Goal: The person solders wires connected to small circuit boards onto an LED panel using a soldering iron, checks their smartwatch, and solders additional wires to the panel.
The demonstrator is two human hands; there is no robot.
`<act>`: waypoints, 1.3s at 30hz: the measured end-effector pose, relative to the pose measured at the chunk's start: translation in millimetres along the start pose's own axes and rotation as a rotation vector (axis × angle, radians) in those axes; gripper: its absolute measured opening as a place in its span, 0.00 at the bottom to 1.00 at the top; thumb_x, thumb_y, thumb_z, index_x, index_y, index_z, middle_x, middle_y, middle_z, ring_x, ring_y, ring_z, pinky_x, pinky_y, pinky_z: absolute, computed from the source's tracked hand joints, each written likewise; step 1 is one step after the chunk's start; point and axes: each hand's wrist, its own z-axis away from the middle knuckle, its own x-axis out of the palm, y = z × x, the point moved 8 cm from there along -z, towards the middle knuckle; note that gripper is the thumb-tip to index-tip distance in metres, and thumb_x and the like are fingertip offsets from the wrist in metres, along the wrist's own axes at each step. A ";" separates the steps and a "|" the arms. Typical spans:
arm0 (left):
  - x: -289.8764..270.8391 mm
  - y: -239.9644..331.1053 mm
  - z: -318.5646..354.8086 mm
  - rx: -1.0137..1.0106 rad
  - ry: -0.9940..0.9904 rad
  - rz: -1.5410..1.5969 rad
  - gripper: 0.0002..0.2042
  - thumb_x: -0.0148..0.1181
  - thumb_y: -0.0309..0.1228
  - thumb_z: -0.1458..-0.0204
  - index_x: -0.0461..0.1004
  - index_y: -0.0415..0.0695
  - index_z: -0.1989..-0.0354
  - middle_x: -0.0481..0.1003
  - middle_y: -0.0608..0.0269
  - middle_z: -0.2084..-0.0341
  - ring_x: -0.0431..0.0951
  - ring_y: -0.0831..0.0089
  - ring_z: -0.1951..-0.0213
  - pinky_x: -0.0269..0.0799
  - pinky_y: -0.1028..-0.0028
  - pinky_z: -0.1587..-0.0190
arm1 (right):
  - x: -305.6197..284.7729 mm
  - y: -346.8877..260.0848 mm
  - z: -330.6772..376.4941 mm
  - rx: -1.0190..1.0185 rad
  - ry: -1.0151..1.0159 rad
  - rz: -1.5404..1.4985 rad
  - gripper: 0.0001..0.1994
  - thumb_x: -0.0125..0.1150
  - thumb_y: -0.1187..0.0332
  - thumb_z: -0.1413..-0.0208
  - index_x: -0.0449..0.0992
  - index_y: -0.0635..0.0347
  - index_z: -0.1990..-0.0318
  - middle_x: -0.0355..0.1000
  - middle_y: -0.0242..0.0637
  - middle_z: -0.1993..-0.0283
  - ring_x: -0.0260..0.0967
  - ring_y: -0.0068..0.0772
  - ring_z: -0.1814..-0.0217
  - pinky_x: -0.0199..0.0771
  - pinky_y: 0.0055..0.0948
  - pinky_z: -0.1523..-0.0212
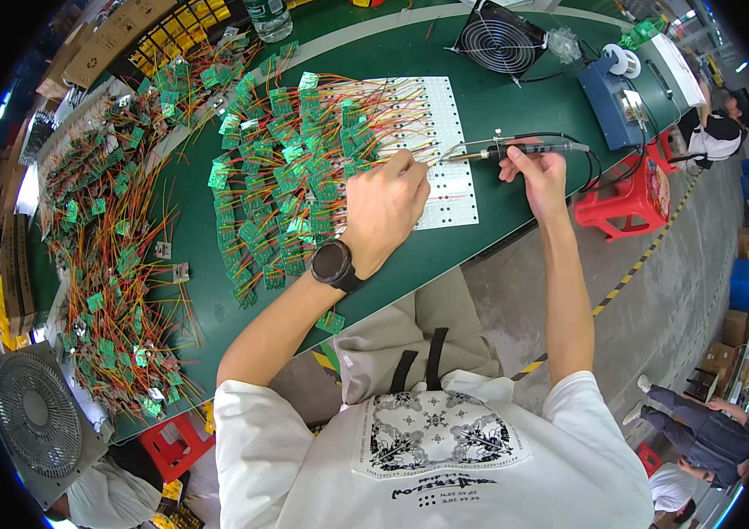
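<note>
My right hand [536, 179] grips a soldering iron [573, 148] with a thin metal tube along its top. Its tip points left over a white perforated board [458, 196], close to the fingertips of my left hand [385, 201]. That hand is closed over the board's left part, fingers curled together; what they pinch is hidden. Rows of small green circuit boards [290, 154] lie left of the white board, and their red and yellow wires [392, 99] run onto it. A dark watch [333, 264] is on my left wrist.
A large heap of wired circuit boards [119, 264] covers the table's left side. At the back stand a black fan [499, 42] and a water bottle [268, 18]. A blue soldering station [612, 104] sits far right, above a red stool [626, 203]. Other people are off to the right.
</note>
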 end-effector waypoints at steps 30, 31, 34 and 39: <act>15.5 22.4 -0.1 0.201 -0.360 0.232 0.06 0.57 0.31 0.41 0.76 0.42 0.68 0.77 0.55 0.74 0.76 0.54 0.75 0.71 0.61 0.71 | -4.4 -1.6 -0.2 -0.002 0.074 -0.095 0.12 0.65 0.71 0.43 0.76 0.71 0.56 0.76 0.41 0.71 0.73 0.28 0.76 0.68 0.23 0.74; 13.1 22.6 -1.5 0.219 -0.298 0.241 0.06 0.58 0.30 0.42 0.76 0.42 0.68 0.76 0.56 0.74 0.76 0.55 0.75 0.71 0.61 0.72 | -4.2 -1.8 -0.1 -0.001 0.068 -0.093 0.12 0.65 0.71 0.43 0.76 0.71 0.56 0.76 0.41 0.71 0.73 0.28 0.76 0.68 0.23 0.74; 7.2 20.8 -3.3 0.212 -0.193 0.191 0.05 0.59 0.30 0.43 0.77 0.42 0.68 0.75 0.58 0.74 0.76 0.56 0.76 0.71 0.62 0.74 | -6.3 -0.1 -0.7 0.000 0.070 -0.093 0.12 0.65 0.71 0.43 0.76 0.71 0.56 0.76 0.41 0.71 0.73 0.29 0.76 0.68 0.23 0.74; 3.4 11.8 -3.5 0.172 -0.081 0.036 0.05 0.61 0.29 0.45 0.77 0.42 0.68 0.72 0.60 0.75 0.76 0.59 0.78 0.70 0.64 0.77 | -5.2 -0.8 -0.2 0.004 0.056 -0.089 0.11 0.65 0.72 0.44 0.76 0.71 0.57 0.76 0.42 0.71 0.73 0.30 0.76 0.69 0.24 0.74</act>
